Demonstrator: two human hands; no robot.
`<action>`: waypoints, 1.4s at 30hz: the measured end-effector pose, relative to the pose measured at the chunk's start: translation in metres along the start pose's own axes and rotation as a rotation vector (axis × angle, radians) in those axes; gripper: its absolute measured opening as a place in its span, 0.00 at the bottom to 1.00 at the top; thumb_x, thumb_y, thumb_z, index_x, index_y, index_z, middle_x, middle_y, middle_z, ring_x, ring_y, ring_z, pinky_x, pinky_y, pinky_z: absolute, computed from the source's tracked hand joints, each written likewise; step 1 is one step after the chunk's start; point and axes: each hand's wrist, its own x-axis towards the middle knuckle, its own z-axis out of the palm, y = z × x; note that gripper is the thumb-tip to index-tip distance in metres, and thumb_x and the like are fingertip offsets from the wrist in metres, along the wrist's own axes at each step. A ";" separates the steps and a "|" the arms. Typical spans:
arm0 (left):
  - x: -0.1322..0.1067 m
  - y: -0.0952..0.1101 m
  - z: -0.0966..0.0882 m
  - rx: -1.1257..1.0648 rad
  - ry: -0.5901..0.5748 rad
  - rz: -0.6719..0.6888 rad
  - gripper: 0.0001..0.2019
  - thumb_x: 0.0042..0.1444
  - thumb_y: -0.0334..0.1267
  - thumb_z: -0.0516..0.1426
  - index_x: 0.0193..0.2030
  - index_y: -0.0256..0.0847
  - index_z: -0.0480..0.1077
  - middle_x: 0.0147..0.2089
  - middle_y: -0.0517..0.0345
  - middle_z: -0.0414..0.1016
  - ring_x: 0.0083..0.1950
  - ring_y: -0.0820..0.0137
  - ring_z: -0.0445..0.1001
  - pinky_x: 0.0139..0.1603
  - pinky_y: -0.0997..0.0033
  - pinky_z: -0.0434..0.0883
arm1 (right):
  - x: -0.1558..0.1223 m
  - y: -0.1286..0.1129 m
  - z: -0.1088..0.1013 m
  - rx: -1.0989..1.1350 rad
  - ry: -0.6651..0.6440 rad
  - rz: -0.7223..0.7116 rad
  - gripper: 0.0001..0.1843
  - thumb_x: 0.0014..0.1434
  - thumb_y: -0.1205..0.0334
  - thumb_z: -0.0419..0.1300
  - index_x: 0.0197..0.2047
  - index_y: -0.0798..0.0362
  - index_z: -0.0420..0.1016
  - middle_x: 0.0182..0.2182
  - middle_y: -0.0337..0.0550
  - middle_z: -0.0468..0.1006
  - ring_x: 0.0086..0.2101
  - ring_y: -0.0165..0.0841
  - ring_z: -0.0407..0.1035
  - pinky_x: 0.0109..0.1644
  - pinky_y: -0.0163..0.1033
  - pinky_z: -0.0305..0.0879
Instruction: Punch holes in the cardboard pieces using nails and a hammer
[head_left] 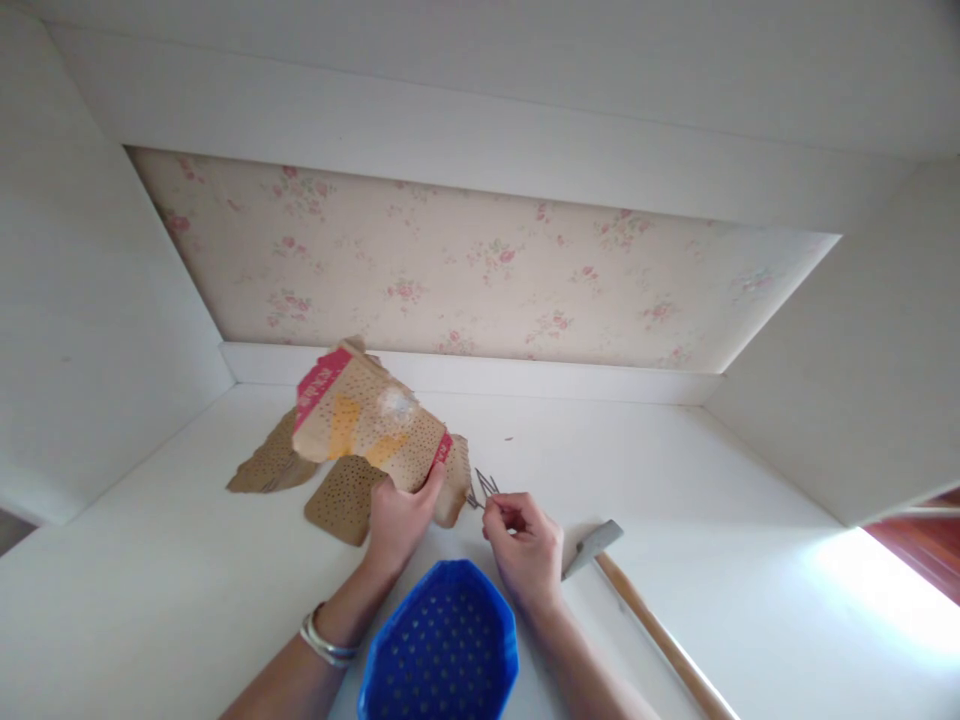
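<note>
My left hand [401, 515] grips the lower right edge of a torn cardboard piece [375, 405], thumb on top. The cardboard is brown with red printed strips, dotted with small holes and marked by orange patches and a whitish patch. More holed cardboard scraps [345, 500] lie under and beside it. My right hand [525, 545] is closed, its thumb and forefinger pinched at several thin dark nails [486, 482]. One nail seems to be between the fingertips, pointing left toward a small scrap [454, 490]. Fingers partly hide the nails.
A blue basket [439, 640] with a dotted bottom stands between my forearms. Right of my right hand lies a hammer [637, 590] with a wooden handle. White panels [795, 350] enclose the white surface [622, 450], with flowered wallpaper [480, 270] behind.
</note>
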 end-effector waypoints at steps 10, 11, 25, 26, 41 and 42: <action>0.015 0.003 -0.009 -0.183 0.016 -0.285 0.26 0.55 0.56 0.59 0.45 0.33 0.78 0.50 0.39 0.80 0.56 0.54 0.75 0.61 0.57 0.67 | 0.013 0.013 0.001 -0.120 -0.054 0.025 0.12 0.64 0.55 0.53 0.39 0.51 0.75 0.32 0.43 0.82 0.31 0.35 0.75 0.38 0.38 0.70; 0.016 0.002 -0.010 -0.174 -0.009 -0.305 0.28 0.56 0.58 0.56 0.43 0.31 0.79 0.48 0.37 0.80 0.55 0.53 0.76 0.60 0.56 0.67 | 0.014 0.014 0.001 -0.142 -0.072 0.015 0.12 0.64 0.56 0.53 0.38 0.51 0.76 0.33 0.44 0.81 0.32 0.36 0.75 0.39 0.38 0.69; 0.013 -0.002 -0.005 -0.139 -0.139 -0.258 0.26 0.59 0.56 0.55 0.45 0.32 0.78 0.50 0.38 0.79 0.58 0.53 0.73 0.60 0.61 0.66 | 0.016 0.014 0.004 -0.292 -0.143 0.001 0.14 0.63 0.58 0.52 0.37 0.50 0.78 0.37 0.44 0.73 0.30 0.34 0.71 0.37 0.39 0.69; 0.012 0.000 -0.004 -0.152 -0.146 -0.246 0.25 0.59 0.55 0.56 0.46 0.32 0.78 0.51 0.39 0.79 0.59 0.54 0.72 0.62 0.61 0.64 | 0.016 0.014 0.004 -0.296 -0.138 0.008 0.14 0.63 0.58 0.52 0.37 0.50 0.78 0.37 0.44 0.72 0.29 0.33 0.70 0.36 0.39 0.69; 0.010 0.007 -0.003 -0.181 -0.233 -0.239 0.20 0.59 0.52 0.56 0.38 0.35 0.78 0.42 0.41 0.82 0.54 0.53 0.76 0.56 0.61 0.70 | 0.015 0.016 0.006 -0.282 -0.178 0.050 0.17 0.61 0.62 0.54 0.50 0.52 0.77 0.48 0.50 0.77 0.31 0.36 0.74 0.44 0.44 0.71; 0.009 0.007 -0.003 -0.177 -0.236 -0.248 0.21 0.60 0.53 0.55 0.38 0.34 0.78 0.42 0.41 0.82 0.52 0.53 0.77 0.54 0.61 0.71 | 0.015 0.016 0.006 -0.275 -0.172 0.051 0.16 0.61 0.62 0.54 0.48 0.52 0.78 0.50 0.51 0.76 0.30 0.36 0.74 0.44 0.44 0.71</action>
